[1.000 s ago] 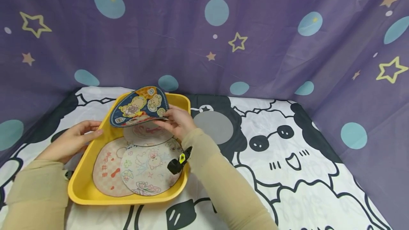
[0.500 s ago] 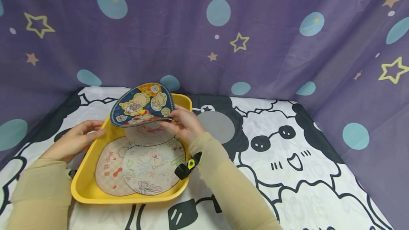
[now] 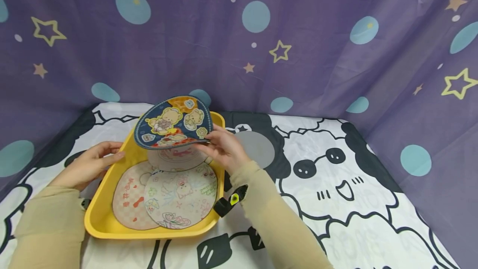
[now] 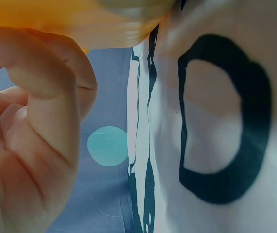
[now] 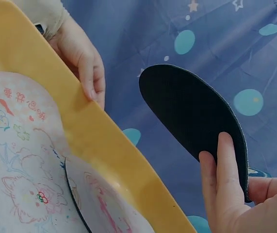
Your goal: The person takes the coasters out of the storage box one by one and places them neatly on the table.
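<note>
A yellow plastic tub [image 3: 98, 224] stands on the cloth and holds round mouse pads: a pink one [image 3: 128, 202], a white one with coloured drawings [image 3: 183, 198] and another pale one [image 3: 175, 157] behind. My left hand [image 3: 87, 165] grips the tub's left rim, its fingers bent against the outer wall in the left wrist view. My right hand [image 3: 225, 146] pinches the right edge of a dark blue mouse pad with cartoon bears [image 3: 168, 123], tilted above the tub's far end. The right wrist view shows this pad's black underside [image 5: 191, 107], with two fingers against it.
The table is covered by a black-and-white cartoon cloth [image 3: 351, 235], which extends to the right of the tub. A purple curtain [image 3: 209, 45] with stars and dots hangs behind it and along the sides.
My right hand has moved a little to the right with the blue mouse pad, whose printed face now shows more fully. The left hand stays on the tub's rim.
</note>
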`<state>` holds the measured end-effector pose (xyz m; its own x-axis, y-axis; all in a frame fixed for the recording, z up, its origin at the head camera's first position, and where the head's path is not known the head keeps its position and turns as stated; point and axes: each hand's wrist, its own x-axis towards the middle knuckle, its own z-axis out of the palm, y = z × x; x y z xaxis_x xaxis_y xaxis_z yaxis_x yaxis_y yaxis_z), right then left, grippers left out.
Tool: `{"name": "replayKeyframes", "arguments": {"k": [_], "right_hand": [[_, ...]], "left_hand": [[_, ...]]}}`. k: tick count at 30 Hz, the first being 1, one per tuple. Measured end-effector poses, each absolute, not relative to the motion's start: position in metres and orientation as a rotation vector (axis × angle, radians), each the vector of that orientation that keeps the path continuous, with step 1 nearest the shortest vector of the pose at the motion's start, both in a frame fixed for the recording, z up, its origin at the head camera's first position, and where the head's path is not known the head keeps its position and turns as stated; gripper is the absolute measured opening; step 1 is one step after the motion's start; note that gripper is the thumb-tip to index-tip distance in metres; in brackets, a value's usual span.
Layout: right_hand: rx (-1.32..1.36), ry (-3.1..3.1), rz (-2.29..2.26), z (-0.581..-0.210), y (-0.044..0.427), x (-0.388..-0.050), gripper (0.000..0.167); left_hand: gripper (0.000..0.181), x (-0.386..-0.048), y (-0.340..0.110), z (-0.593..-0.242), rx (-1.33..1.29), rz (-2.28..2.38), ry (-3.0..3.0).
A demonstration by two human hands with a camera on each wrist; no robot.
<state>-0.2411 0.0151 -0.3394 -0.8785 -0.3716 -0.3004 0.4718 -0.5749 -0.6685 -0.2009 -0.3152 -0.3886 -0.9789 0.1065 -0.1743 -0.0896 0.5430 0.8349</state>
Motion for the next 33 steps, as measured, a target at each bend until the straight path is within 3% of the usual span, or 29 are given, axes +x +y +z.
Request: {"name": "replayKeyframes", "arguments": {"k": [33], "right_hand": [[0.058, 1.021, -2.522, -0.343, 0.103, -0.217, 0.058]], "left_hand": [[0.077, -0.202, -0.316, -0.388, -0.031, 1.411, 2.545]]}}
